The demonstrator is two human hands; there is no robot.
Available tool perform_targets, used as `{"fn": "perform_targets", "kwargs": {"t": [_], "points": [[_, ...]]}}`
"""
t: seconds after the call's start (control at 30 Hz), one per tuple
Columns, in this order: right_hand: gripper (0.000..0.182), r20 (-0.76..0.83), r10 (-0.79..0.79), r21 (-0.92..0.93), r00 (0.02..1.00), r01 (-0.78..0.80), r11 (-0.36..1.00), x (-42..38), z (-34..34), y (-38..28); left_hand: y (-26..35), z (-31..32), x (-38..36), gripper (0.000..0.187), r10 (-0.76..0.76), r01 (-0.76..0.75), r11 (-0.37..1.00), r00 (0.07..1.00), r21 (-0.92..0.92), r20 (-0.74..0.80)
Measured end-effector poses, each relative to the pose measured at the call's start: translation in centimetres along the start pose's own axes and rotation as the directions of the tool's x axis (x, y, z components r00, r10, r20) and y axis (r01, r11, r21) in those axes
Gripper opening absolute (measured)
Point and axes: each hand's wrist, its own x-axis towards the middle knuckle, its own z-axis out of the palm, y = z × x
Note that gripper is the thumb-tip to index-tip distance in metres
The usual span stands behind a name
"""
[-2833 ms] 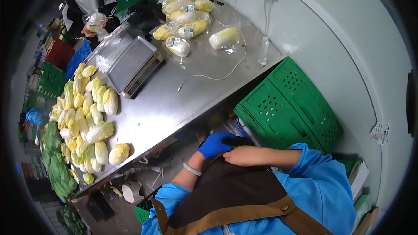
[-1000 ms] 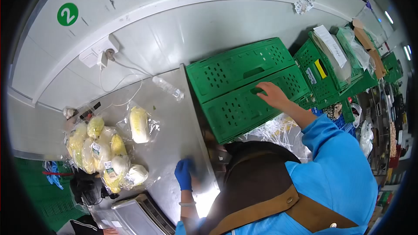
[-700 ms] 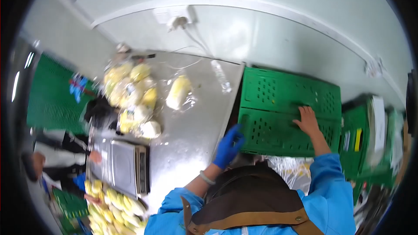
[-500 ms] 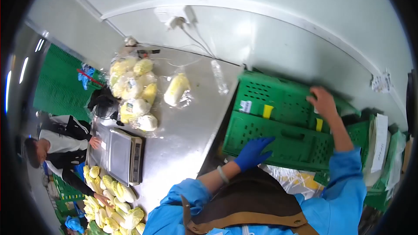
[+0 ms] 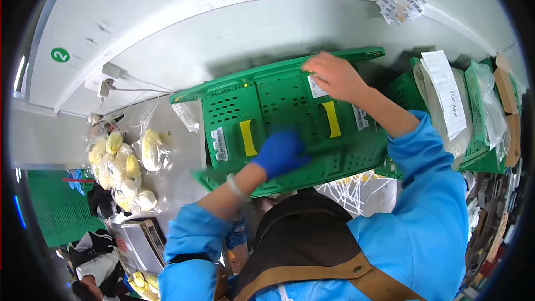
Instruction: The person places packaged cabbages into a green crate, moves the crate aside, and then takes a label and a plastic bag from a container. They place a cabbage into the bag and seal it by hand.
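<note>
A: Where is the green crate placed?
B: Beside the desk — its sides are best opened evenly.
A: And the fingers?
B: Right hand's, bent at the far side; left hand's, blurred — grip by either cannot be told.

Crate green, dotted with rows of dark holes, yellow patches plus white labels with black barcode stripes; wall pale grey-white, round sign green with a white 2. Left glove plain deep blue, sleeves lighter blue, apron dark brown with tan band (could pass for mustard). Cabbages pale yellow and white, table silver-grey, other person's jacket black and white.
</note>
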Motion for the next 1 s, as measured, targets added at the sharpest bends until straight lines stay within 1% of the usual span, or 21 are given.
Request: {"fn": "perform_targets", "kwargs": {"t": [0.07, 0.13, 0.17, 0.2, 0.27, 0.3, 0.33, 0.4, 0.43, 0.53, 0.6, 0.67, 0.7, 0.77, 0.8, 0.83, 0.87, 0.9, 0.93, 0.97, 1.0], "points": [[0.017, 0.199, -0.002, 0.067, 0.98, -0.011, 0.998, -4.7, 1.2, -0.2, 4.3, -1.6, -2.7, 0.039, 0.204, -0.19, 0.979, 0.943, -0.077, 0.261], [0.019, 0.49, -0.11, 0.096, 0.865, 0.073, 0.993, -8.7, 4.7, -1.0, 4.8, 0.2, -4.4, 0.036, 0.275, -0.151, 0.906, 0.92, -0.396, 0.279], [0.019, 0.529, -0.247, 0.084, 0.812, 0.24, 0.967, -10.2, 6.3, -1.8, 4.3, 0.9, -4.8, 0.035, 0.308, -0.12, 0.835, 0.911, -0.537, 0.276], [0.02, 0.567, -0.372, 0.077, 0.735, 0.403, 0.912, -11.3, 7.6, -2.5, 2.5, 2.2, -4.3, 0.034, 0.265, -0.162, 0.863, 0.951, -0.479, 0.156], [0.02, 0.622, -0.363, 0.055, 0.694, 0.423, 0.904, -13.4, 9.8, -3.9, -2.1, 4.5, -2.5, 0.033, 0.194, -0.216, 0.914, 0.976, -0.344, -0.098], [0.021, 0.652, -0.357, 0.048, 0.669, 0.434, 0.9, -14.0, 10.4, -4.4, -3.2, 4.2, -2.2, 0.032, 0.185, -0.182, 0.981, 0.981, -0.06, 0.059], [0.02, 0.626, -0.378, 0.066, 0.682, 0.436, 0.898, -14.5, 10.8, -4.3, -3.9, 4.1, -2.2, 0.031, 0.128, -0.175, 0.957, 0.971, 0.231, 0.204], [0.02, 0.576, -0.42, 0.099, 0.702, 0.45, 0.888, -14.8, 10.7, -4.2, -5.8, 6.0, -2.5, 0.03, 0.258, -0.292, 0.892, 0.956, 0.345, 0.142], [0.019, 0.63, -0.385, 0.075, 0.675, 0.44, 0.895, -14.5, 10.8, -4.4, -6.7, 7.0, -2.5, 0.03, 0.323, -0.34, 0.849, 0.94, 0.405, 0.112], [0.018, 0.779, -0.232, -0.021, 0.583, 0.393, 0.919, -12.9, 10.6, -6.1, -6.7, 9.5, -1.9, 0.034, 0.171, -0.187, 0.931, 0.982, 0.314, 0.078], [0.016, 0.868, -0.082, -0.11, 0.49, 0.35, 0.93, -11.8, 9.1, -6.9, -5.3, 5.9, -2.9, 0.037, 0.014, -0.027, 0.959, 0.999, 0.284, 0.048], [0.015, 0.773, 0.063, -0.197, 0.631, 0.144, 0.97, -11.9, 4.7, -6.2, -3.4, -0.1, -6.3, 0.039, -0.047, 0.052, 0.961, 0.999, 0.271, -0.028], [0.016, 0.761, 0.254, -0.345, 0.597, 0.04, 0.938, -10.9, 0.8, -7.2, -4.0, -2.7, -9.1, 0.04, -0.028, 0.056, 0.958, 0.994, 0.281, -0.102], [0.016, 0.59, 0.527, -0.564, 0.612, -0.154, 0.811, -12.0, -5.5, -5.6, -8.0, -4.6, -14.6, 0.039, -0.374, 0.376, 0.87, 0.925, 0.319, -0.069], [0.02, 0.553, 0.407, -0.57, 0.727, -0.027, 0.822, -15.3, -7.4, -1.1, -8.4, -3.7, -16.0, 0.038, -0.306, 0.344, 0.883, 0.938, 0.318, -0.163], [0.021, 0.356, 0.433, -0.544, 0.828, -0.193, 0.817, -15.5, -7.4, -2.5, -9.5, -2.7, -17.3, 0.037, -0.236, 0.317, 0.889, 0.936, 0.33, -0.263], [0.021, 0.393, 0.464, -0.594, 0.794, -0.166, 0.787, -15.5, -7.2, -4.0, -10.7, -3.1, -18.2, 0.037, -0.152, 0.298, 0.883, 0.912, 0.363, -0.38], [0.022, 0.5, 0.493, -0.625, 0.712, -0.098, 0.775, -15.9, -6.9, -3.8, -10.4, -4.0, -18.6, 0.038, -0.156, 0.28, 0.921, 0.902, 0.27, -0.402], [0.021, 0.517, 0.452, -0.579, 0.727, -0.091, 0.81, -16.3, -6.6, -3.5, -9.2, -4.3, -18.4, 0.04, -0.166, 0.256, 0.952, 0.892, 0.168, -0.421], [0.02, 0.532, 0.431, -0.538, 0.729, -0.102, 0.836, -15.5, -6.5, -4.5, -7.9, -4.7, -18.8, 0.037, -0.349, 0.307, 0.937, 0.82, -0.165, -0.453], [0.02, 0.548, 0.395, -0.49, 0.737, -0.1, 0.866, -14.1, -6.5, -5.6, -6.7, -5.0, -19.5, 0.034, -0.379, 0.179, 0.902, 0.765, -0.393, -0.52]]}}
